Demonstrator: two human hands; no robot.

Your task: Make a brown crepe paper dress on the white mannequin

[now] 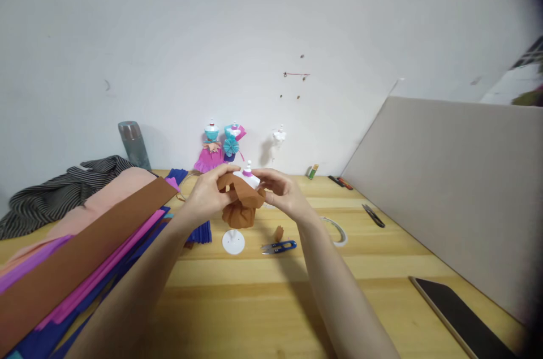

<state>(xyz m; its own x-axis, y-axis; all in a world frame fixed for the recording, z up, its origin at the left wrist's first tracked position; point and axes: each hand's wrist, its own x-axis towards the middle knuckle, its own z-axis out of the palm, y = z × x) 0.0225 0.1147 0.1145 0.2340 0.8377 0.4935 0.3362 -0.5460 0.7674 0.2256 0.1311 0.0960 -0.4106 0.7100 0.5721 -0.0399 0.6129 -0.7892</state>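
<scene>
My left fingers and right fingers are clamped on brown fabric, which wraps a small white dress form between them. Blue snips lie on the surface, right of the dress form's round base.

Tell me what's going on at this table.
A person is working with brown material wrapped around a small white dress form on a round base. The left hand grips the material on one side, and the right hand is at its other side; how firmly it grips is hard to tell. Blue-handled snips lie on the table nearby, not in use. Against the wall stand two decorated forms and a plain white one.
</scene>
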